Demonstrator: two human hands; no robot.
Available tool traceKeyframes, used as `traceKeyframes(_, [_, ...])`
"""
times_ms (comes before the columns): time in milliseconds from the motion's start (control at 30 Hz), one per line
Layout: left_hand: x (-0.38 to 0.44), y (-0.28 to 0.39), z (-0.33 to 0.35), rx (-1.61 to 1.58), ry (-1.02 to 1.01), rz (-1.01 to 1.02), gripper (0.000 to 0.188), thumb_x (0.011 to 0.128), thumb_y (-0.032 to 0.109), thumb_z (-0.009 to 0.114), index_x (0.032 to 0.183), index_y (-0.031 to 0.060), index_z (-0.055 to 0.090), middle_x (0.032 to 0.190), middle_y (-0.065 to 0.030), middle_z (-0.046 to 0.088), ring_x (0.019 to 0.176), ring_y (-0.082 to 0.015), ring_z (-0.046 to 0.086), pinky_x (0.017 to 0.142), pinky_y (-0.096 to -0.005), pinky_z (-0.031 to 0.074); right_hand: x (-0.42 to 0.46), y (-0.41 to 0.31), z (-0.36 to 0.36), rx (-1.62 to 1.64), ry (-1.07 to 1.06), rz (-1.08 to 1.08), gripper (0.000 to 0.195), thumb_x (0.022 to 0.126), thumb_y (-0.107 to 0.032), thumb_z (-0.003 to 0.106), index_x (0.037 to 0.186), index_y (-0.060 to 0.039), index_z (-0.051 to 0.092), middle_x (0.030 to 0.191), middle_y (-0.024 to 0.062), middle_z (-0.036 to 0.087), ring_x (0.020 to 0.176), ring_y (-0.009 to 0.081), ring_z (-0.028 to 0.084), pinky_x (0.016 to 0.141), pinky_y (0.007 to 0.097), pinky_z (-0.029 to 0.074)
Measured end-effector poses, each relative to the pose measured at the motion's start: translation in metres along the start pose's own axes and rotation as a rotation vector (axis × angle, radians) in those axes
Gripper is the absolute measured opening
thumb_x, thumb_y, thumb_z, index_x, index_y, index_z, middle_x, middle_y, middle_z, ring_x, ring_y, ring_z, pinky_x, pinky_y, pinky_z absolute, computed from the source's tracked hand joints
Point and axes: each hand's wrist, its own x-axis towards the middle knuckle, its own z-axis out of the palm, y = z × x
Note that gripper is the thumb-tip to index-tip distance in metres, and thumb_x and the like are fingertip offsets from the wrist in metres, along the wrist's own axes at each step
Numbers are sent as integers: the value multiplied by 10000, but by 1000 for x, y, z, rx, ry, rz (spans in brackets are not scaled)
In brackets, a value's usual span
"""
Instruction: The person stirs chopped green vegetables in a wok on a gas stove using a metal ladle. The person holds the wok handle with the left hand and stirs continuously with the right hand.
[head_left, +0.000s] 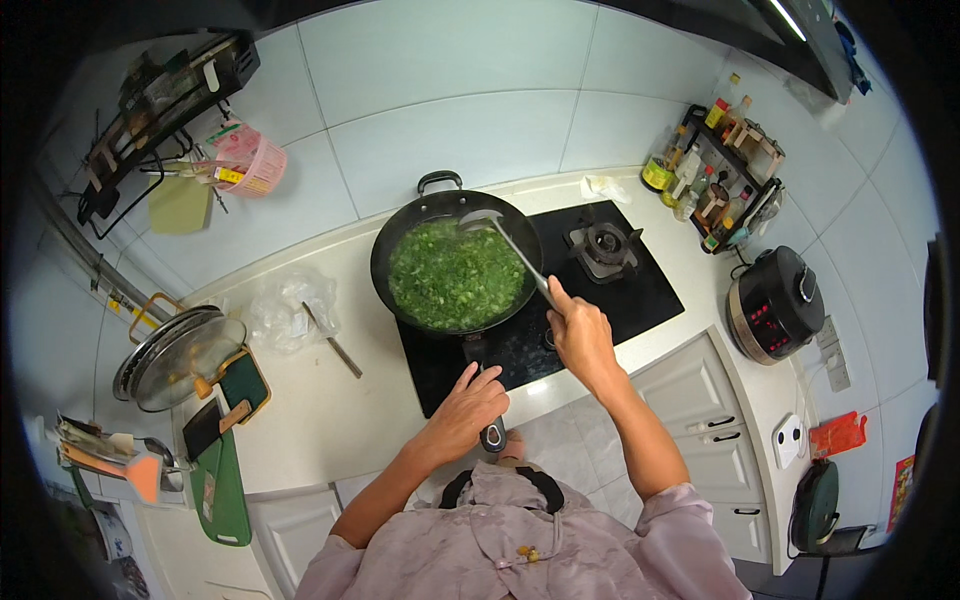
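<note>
A black wok (381, 259) stands on the left side of a black glass gas hob (652, 296), filled with chopped green leaves (454, 274) in liquid. My right hand (585, 337) is closed around the handle of a metal ladle (517, 251), whose bowl lies at the upper right of the greens, inside the wok. The wok's long black handle (493, 435) points towards me. My left hand (469, 409) rests over this handle with the fingers spread on top; part of the handle is hidden under it. The right burner (606, 244) holds no pan.
Left on the worktop lie a crumpled clear plastic bag (289, 315) and metal chopsticks or a thin rod (334, 341). Pot lids (180, 360), a cleaver (204, 429) and a green chopping board (225, 495) stand farther left. Right are a bottle rack (724, 172) and an electric pressure cooker (776, 304).
</note>
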Motion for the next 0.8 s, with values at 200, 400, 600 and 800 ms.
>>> traceKeyframes(200, [0,1,3,-21,14,2,262,784,-91,611,991,61,562,1098,-114,559,1408,-384,444,1228,-601,250,17,19,25,53,-77,143,519,933,-87,652,1444,-55,569,886,337,668,847,500,677,768,545,521])
traceKeyframes(400, [0,2,2,-54,51,8,283,777,-124,594,991,58,559,1098,-121,563,1405,-388,444,1233,-600,249,-39,13,10,393,-275,347,350,999,-134,583,1319,2,547,784,193,648,653,318,646,598,447,521])
traceKeyframes(600, [1,4,-2,-43,32,6,295,765,-137,596,990,50,553,1103,-126,575,1402,-400,444,1231,-604,251,-50,-33,-51,1222,-546,891,296,1062,-179,512,1327,-52,538,824,-21,494,585,61,414,461,237,313])
traceKeyframes(800, [1,1,0,-73,24,9,281,773,-136,588,983,47,553,1087,-129,580,1407,-399,438,1236,-605,243,-64,-58,-80,921,-632,750,634,1061,-181,541,1638,-91,294,782,-34,473,614,62,420,506,250,351])
